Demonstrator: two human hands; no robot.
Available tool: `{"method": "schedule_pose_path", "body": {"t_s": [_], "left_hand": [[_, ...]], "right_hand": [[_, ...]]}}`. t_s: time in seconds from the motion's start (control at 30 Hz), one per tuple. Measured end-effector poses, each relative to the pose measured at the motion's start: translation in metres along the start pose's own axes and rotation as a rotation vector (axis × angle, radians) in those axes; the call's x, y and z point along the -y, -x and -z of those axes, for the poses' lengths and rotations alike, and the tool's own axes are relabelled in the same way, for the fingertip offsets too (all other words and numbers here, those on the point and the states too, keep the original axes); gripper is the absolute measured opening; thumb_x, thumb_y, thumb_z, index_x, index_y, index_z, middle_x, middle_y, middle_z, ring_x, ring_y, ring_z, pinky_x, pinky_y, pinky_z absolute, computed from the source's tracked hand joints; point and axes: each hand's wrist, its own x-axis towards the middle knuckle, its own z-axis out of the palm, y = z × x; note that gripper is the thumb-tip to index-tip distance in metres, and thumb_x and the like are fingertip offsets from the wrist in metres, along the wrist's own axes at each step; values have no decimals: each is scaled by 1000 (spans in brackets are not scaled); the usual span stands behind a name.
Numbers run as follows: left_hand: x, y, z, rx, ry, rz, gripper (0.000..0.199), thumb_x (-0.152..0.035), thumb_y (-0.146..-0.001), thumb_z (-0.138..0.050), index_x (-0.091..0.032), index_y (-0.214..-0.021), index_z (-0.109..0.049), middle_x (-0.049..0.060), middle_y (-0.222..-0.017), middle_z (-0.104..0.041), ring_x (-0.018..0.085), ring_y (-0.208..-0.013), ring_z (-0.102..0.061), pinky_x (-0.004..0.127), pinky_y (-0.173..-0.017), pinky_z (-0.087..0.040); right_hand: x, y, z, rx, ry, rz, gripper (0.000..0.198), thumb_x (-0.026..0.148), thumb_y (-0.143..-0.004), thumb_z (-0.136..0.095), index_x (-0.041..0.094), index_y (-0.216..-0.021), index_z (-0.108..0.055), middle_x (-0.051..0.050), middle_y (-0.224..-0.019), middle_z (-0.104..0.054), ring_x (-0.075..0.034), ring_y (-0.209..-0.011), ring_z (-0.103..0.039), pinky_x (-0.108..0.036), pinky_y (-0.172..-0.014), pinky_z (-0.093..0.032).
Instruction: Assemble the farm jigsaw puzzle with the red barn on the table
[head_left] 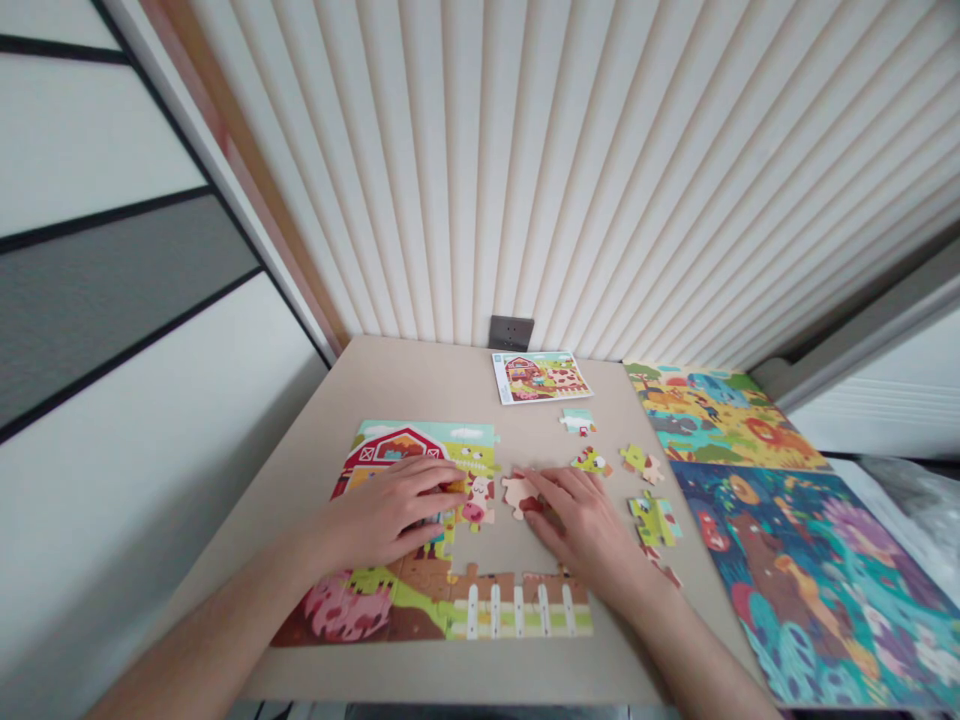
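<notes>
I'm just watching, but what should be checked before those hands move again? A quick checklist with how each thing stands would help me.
1. Joined puzzle section steadied: ok, the left hand lies on it.
2. Brown-and-white piece within reach: ok, the right hand is on it.
3. Firm pinch on that piece: cannot tell, the fingers hide part of it.
4. That piece joined to the cow's-face piece: not ok, a narrow gap shows between them.
5. Picture card visible: ok, picture side up beyond the hands.
6. All loose pieces in sight: cannot tell, the right arm may cover some.
</notes>
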Motion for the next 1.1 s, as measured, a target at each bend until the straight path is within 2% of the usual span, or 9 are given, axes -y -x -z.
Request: {"method": "schedule_pose_path", "body": {"t_s": [0.13,0.27,0.43,0.63,0.8,1.1], "left_hand": [[13,8,6,-42,-52,84,41,-33,-106,-56,-32,-147,-60,6,-152,-58,28,-139,-54,48,-120,-44],[37,22,12,-114,-147,225,34,-35,-107,-53,-29,-138,-67,7,-149,-61,28,-136,-56,48,-119,-44],[61,36,12,-134,-174,355,39,-40,-106,-51,-25,-140,-65,10,-149,-60,29,-134,-58,50,-118,-45],[63,35,9,-119,-142,377,37,-38,-105,-52,-24,-135,-68,10,-148,-60,29,-133,-59,48,-117,-47],[63,34,9,-119,-142,373,37,-38,-105,-52,-24,-135,-69,10,-147,-61,29,-133,-59,48,-117,-46],[62,34,9,-151,-131,356,37,-36,-105,-53,-25,-136,-68,10,-147,-61,28,-132,-59,47,-117,-47]], "right_hand": [[-2,0,2,0,14,20,44,25,-103,-63,26,-147,-59,-12,-130,-70,-29,-119,-66,-50,-103,-52],[-3,0,2,12,12,24,43,25,-104,-62,26,-146,-59,-11,-131,-71,-28,-121,-66,-50,-104,-51],[-6,0,-1,8,9,36,44,24,-104,-61,28,-148,-59,-12,-132,-71,-28,-122,-66,-49,-105,-51],[-9,1,-5,26,-13,58,42,23,-104,-60,26,-146,-59,-12,-136,-69,-28,-126,-64,-51,-109,-51],[-12,1,-8,-14,-38,78,46,22,-103,-60,26,-149,-58,-13,-137,-69,-28,-127,-65,-52,-108,-54],[-6,-1,4,-56,-242,168,47,25,-105,-60,30,-152,-56,-11,-133,-70,-26,-125,-66,-47,-105,-59]]}}
